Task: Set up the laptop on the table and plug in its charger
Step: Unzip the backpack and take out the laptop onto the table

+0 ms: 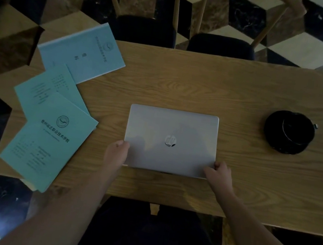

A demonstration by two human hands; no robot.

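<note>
step: positioning closed laptop (170,140) mid-table (246,89) | left hand (116,153) and right hand (219,172) gripped its near corners, fingers curled on the edges | charger (289,132) coiled well to the right, unplugged | next: likely open lid, fetch charger

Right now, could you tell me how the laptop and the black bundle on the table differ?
The laptop is silver, flat and rectangular; the black bundle is dark, round and coiled. The laptop lies mid-table near the person, held at its near corners by the left hand and the right hand; the bundle lies untouched toward the right edge. Both rest on the table.
</note>
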